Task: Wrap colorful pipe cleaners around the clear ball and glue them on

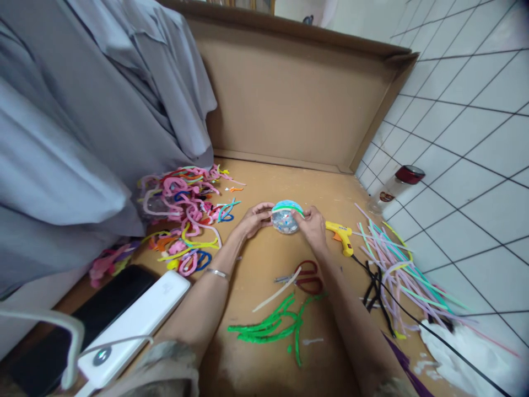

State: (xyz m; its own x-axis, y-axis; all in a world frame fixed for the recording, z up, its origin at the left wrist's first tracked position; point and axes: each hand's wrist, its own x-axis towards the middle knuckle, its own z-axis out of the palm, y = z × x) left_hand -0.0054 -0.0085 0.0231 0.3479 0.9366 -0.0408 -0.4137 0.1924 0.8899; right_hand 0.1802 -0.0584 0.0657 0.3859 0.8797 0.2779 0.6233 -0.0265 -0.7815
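Observation:
A small round clear piece [286, 221] with blue, green and white strips across its upper part is held between both hands above the table. My left hand [258, 218] grips its left edge, and my right hand [312, 225] pinches its right edge over the strips. Red-handled scissors [309, 277] lie below, beside a pale strip [276, 292]. Several green fuzzy stems [268, 326] are nearer to me. Just right of my right hand is a yellow glue gun [343, 237].
Colourful fuzzy stems [185, 204] pile up at left, by a grey cloth [103, 99]. A white power bank [136, 325] and a black phone-like object [82, 331] lie at front left. Long stems [397, 270], a cable and a red-lidded jar [392, 190] stand right, near the tiled wall. Cardboard [289, 94] rises behind.

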